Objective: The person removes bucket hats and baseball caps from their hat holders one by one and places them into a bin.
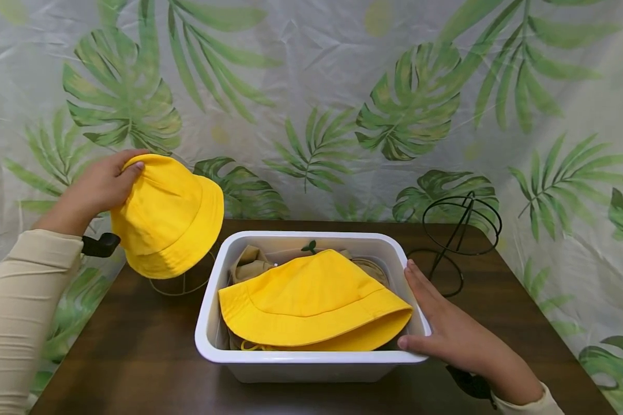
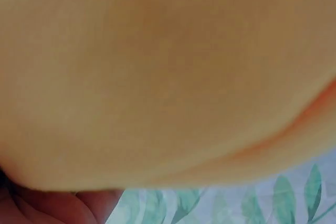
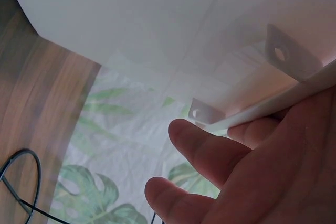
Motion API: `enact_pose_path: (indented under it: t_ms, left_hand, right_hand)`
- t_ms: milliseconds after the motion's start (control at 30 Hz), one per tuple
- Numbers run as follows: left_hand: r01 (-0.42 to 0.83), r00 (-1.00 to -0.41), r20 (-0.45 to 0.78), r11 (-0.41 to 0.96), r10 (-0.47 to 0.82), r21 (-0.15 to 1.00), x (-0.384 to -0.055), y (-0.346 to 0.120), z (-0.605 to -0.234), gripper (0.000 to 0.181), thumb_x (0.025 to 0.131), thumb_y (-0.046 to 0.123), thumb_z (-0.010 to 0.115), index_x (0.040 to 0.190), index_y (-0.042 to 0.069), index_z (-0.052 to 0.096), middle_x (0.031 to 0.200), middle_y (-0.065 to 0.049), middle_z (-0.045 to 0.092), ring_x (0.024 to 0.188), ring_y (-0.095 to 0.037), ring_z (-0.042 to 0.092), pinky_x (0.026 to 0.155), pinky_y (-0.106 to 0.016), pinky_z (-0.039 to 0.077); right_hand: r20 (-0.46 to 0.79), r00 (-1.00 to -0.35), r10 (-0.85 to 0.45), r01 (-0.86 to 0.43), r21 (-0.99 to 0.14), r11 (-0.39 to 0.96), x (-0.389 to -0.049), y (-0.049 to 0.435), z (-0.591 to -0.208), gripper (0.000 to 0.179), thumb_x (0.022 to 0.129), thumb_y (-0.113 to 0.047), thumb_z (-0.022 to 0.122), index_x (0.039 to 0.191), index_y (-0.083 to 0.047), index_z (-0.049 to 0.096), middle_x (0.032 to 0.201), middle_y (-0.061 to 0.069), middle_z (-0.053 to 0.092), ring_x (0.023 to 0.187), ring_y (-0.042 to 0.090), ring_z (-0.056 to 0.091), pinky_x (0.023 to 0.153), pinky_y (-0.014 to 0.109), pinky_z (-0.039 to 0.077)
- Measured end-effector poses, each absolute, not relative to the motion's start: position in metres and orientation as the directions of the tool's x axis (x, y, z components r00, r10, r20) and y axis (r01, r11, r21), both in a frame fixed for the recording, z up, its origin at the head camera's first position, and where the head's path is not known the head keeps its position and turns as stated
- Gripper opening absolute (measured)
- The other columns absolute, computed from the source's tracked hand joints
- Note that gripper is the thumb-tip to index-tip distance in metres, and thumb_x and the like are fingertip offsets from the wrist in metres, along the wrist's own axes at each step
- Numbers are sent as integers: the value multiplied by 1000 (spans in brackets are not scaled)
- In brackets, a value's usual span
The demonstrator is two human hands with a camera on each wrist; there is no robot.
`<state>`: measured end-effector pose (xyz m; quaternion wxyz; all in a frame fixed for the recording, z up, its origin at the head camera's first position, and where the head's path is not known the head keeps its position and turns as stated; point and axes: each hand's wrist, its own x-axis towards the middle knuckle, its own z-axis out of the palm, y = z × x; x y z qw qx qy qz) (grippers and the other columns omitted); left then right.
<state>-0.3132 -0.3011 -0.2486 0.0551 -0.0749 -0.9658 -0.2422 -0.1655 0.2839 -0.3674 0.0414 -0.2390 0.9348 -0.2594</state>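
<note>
On the left my left hand [image 1: 101, 181] grips a yellow bucket hat [image 1: 168, 219] by its crown, with the brim facing down to the right. Blurred yellow cloth of this hat [image 2: 168, 77] fills most of the left wrist view. My right hand [image 1: 459, 331] rests at the right rim of a white plastic bin [image 1: 311, 357], thumb over the edge. Its fingers [image 3: 210, 150] stretch loosely below the rim outside in the right wrist view. Another yellow bucket hat [image 1: 311, 300] lies on its side in the bin, over beige cloth items [image 1: 251, 265] that it partly hides.
A pale wire stand [image 1: 183, 291] is mostly hidden behind the held hat. At the right back of the dark wooden table [image 1: 150, 346] stands a black wire stand [image 1: 500, 230]. A small green sprout-shaped piece [image 1: 309, 246] pokes up in the bin. Leaf-print cloth [image 1: 316, 69] hangs behind.
</note>
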Motion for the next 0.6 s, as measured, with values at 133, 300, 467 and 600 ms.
enact_pose_path:
  t_ms: [133,300,467,600]
  left_hand:
    - [165,-982,160,879,103,447,-310,-304,-239,60,107,42,22,159,11,24,143,-40,36,115,-60,44,87,-67,39]
    - [160,-982,163,881,96,445,-306,-307,-226,58,107,41,24,160,16,22,146,-39,33,118,-59,43,89,-68,38]
    - [177,-982,139,884,129,432,-303,-305,-216,57,107,41,27,159,18,23,153,-36,25,130,-59,31,96,-72,29]
    - [183,-982,121,882,144,435,-303,-302,-216,58,107,41,28,160,19,23,153,-36,25,128,-58,33,94,-70,31]
  right_hand:
    - [41,-884,-466,-421,-505,753,-165,284,-367,108,87,-39,73,161,-19,-3,166,1,-9,143,49,20,99,71,35]
    - [39,-884,-465,-419,-506,754,-165,284,-367,107,87,-39,73,161,-19,-3,166,1,-10,143,48,19,99,71,34]
    - [42,-885,-464,-419,-507,753,-165,285,-368,107,87,-39,73,161,-19,-2,166,0,-10,144,48,19,99,71,34]
    - [46,-883,-466,-422,-510,750,-165,285,-368,107,88,-39,73,161,-20,-3,166,0,-10,144,48,19,99,71,34]
